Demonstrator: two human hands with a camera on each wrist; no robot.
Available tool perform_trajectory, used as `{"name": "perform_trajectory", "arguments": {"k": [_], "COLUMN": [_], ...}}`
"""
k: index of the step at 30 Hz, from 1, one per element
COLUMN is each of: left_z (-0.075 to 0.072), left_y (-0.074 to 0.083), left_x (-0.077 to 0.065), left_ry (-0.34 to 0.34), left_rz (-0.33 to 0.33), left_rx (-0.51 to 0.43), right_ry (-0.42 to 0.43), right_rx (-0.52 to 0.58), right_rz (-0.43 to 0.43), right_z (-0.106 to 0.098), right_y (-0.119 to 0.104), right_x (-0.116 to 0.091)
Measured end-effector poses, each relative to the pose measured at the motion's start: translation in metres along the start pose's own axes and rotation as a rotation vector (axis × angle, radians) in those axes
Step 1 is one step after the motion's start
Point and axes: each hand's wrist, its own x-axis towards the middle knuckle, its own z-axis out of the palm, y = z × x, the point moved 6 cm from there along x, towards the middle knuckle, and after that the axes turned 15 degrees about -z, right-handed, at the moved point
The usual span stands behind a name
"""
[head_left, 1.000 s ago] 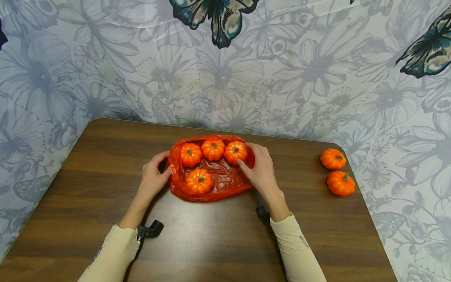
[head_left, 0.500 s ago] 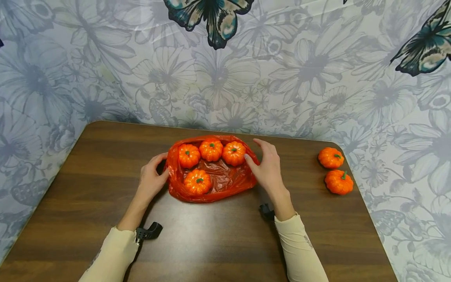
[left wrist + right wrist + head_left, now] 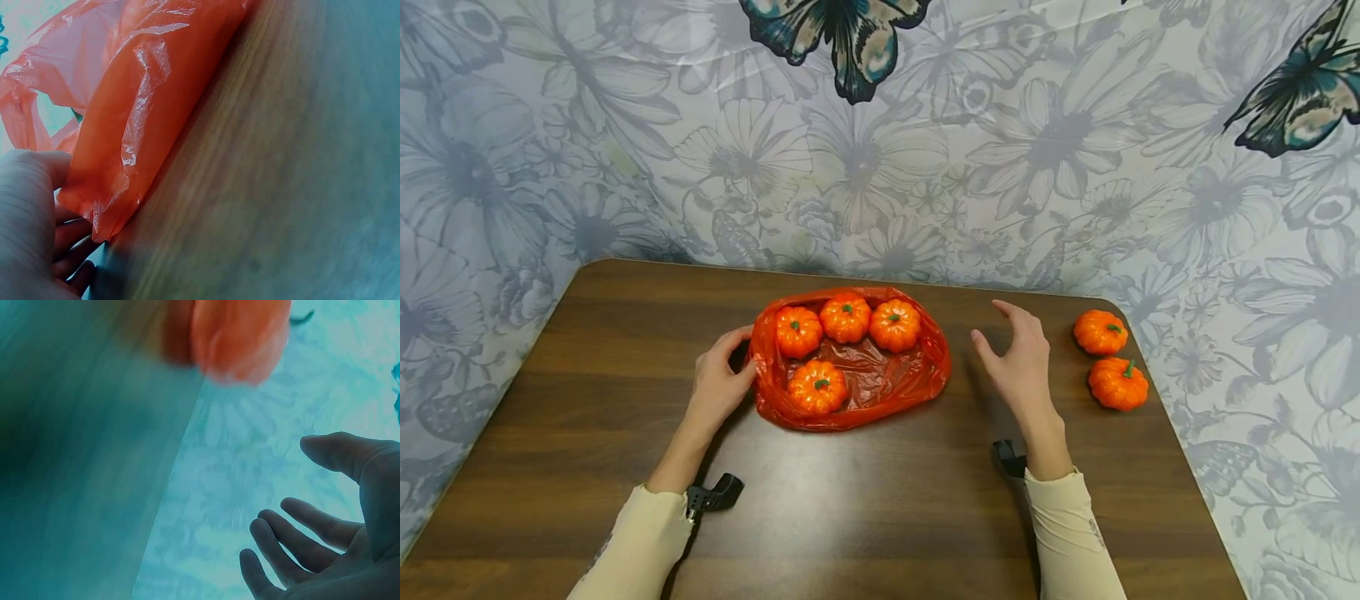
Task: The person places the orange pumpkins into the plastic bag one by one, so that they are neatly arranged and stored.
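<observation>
An orange-red plastic bag [image 3: 887,387] lies spread wide on the table, its rim rolled into a low wall. Small orange toy pumpkins with green stems sit inside: three along the back, including a right-hand pumpkin [image 3: 895,326], and a front pumpkin [image 3: 817,387] at left. My left hand [image 3: 718,383] pinches the bag's left edge; the left wrist view shows the thumb [image 3: 53,165] against the plastic [image 3: 140,112]. Between the bag and two loose pumpkins, my right hand [image 3: 1022,362] hovers with fingers spread and nothing in it. A blurred pumpkin [image 3: 240,340] appears above it in the right wrist view.
Near the table's right edge lie a rear pumpkin [image 3: 1100,332] and a nearer pumpkin [image 3: 1117,383], close together. The brown wooden table [image 3: 820,517] ends at a wall covering [image 3: 880,183] patterned with flowers and butterflies.
My right hand has let go of the bag's right side and moved right, toward the two loose pumpkins. My left hand stays at the bag's left edge.
</observation>
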Motion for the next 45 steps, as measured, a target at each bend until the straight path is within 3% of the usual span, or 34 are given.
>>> {"name": "perform_trajectory", "arguments": {"k": [17,23,27,31,35,38,45], "left_z": [0.000,0.001,0.001,0.000,-0.001,-0.001,0.001], "left_y": [0.000,-0.001,0.000,0.000,0.000,0.000,-0.001], "left_x": [-0.002,-0.002,-0.001,-0.001,-0.001,-0.001,-0.001], "left_ry": [0.010,0.008,0.009,0.016,0.020,0.021,0.016], "left_rz": [0.017,0.022,0.022,0.026,0.032,0.033,0.030], "left_rx": [0.024,0.022,0.017,0.015,0.016,0.015,0.012], "right_ry": [0.041,0.122,0.143,0.043,-0.173,-0.303,-0.347], "right_rx": [-0.150,-0.198,-0.216,-0.225,-0.226,-0.230,-0.215], "right_rz": [0.079,0.103,0.175,0.288,0.410,0.431,0.425], "right_z": [-0.079,-0.110,-0.131,-0.140,-0.137,-0.132,-0.129], "right_y": [0.051,0.073,0.089,0.105,0.118,0.122,0.124], "right_x": [-0.048,-0.059,-0.065,-0.074,-0.081,-0.085,-0.090]}}
